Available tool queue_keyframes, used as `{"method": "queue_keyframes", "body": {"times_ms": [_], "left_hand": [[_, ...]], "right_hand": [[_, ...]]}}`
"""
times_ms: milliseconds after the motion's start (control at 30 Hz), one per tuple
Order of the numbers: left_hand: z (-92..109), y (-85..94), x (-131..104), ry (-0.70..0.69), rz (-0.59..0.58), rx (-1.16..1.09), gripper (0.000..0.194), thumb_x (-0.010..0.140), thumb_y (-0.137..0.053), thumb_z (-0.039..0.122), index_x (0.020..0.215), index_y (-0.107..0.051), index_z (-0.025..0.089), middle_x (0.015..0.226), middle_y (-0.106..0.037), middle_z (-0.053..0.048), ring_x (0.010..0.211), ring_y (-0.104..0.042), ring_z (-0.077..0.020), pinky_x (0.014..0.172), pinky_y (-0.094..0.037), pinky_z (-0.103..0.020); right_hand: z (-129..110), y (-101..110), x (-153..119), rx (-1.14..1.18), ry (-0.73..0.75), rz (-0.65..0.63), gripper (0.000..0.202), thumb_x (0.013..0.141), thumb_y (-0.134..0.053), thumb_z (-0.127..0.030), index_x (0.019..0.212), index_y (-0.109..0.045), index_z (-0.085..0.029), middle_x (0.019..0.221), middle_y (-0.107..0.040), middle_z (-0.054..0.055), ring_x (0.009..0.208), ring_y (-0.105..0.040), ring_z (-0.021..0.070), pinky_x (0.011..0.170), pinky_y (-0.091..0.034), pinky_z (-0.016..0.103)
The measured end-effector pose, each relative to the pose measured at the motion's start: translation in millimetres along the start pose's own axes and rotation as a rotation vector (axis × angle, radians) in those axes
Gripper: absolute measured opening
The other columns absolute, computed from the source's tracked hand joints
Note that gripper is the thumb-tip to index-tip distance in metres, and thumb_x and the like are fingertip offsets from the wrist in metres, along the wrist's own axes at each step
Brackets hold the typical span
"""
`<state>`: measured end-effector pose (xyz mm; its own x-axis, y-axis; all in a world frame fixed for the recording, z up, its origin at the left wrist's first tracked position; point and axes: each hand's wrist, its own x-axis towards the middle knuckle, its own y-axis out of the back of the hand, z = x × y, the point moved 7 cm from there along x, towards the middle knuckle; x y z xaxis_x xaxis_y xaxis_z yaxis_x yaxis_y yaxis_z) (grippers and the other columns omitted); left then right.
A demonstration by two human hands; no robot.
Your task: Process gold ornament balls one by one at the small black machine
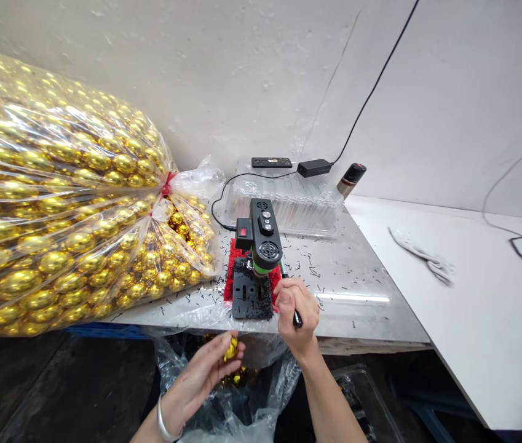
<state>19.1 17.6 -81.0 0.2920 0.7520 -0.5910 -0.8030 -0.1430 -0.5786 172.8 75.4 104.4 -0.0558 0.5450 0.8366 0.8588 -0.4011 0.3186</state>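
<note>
Here, at the lower centre of the frame, the left hand (208, 364), fingers loosely curled, holds a shiny gold ball (232, 349); the right hand (300, 312) is wrapped around the black lever handle (297, 319) of the benchtop machine (266, 239) at centre.

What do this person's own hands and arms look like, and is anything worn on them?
Both are ordinary human hands, with no gloves. The left hand has a smooth, silvery bangle around its wrist. The right hand has nothing on its wrist. No sleeves show on the visible parts of the arms.
</note>
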Motion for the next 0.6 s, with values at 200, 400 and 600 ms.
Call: {"method": "queue_keyframes", "body": {"times_ms": [200,400,600], "left_hand": [[75.6,-28.3,35.3,-0.271,0.048,0.098,0.034,0.079,-0.067,0.036,0.108,-0.064,0.017,0.098,-0.071,-0.007,0.079,-0.064,-0.0130,0.063,-0.050,-0.022],[92.4,-33.8,75.5,-0.549,0.165,0.275,0.040,0.071,-0.070,0.038,0.103,-0.059,0.016,0.100,-0.069,-0.007,0.093,-0.065,-0.0176,0.088,-0.051,-0.033],[90.2,-47.1,79.3,-0.795,0.247,0.748,0.035,0.078,-0.064,0.038,0.106,-0.061,0.018,0.108,-0.069,-0.010,0.102,-0.062,-0.0217,0.094,-0.046,-0.039]], "right_hand": [[-0.7,0.5,0.5,0.000,0.012,0.001,0.026,0.087,-0.041,-0.004,0.068,-0.047,-0.020,0.061,-0.050,0.000,0.068,-0.053,0.0140,0.058,-0.041,0.027],[0.7,-0.3,-0.8,0.000,0.004,-0.038,0.024,0.087,-0.041,-0.004,0.071,-0.048,-0.020,0.062,-0.051,0.001,0.068,-0.053,0.0138,0.058,-0.041,0.027],[0.7,-0.1,-2.2,0.006,0.023,-0.032,0.023,0.087,-0.042,-0.004,0.071,-0.047,-0.020,0.062,-0.051,0.001,0.068,-0.053,0.0142,0.058,-0.042,0.027]]}}
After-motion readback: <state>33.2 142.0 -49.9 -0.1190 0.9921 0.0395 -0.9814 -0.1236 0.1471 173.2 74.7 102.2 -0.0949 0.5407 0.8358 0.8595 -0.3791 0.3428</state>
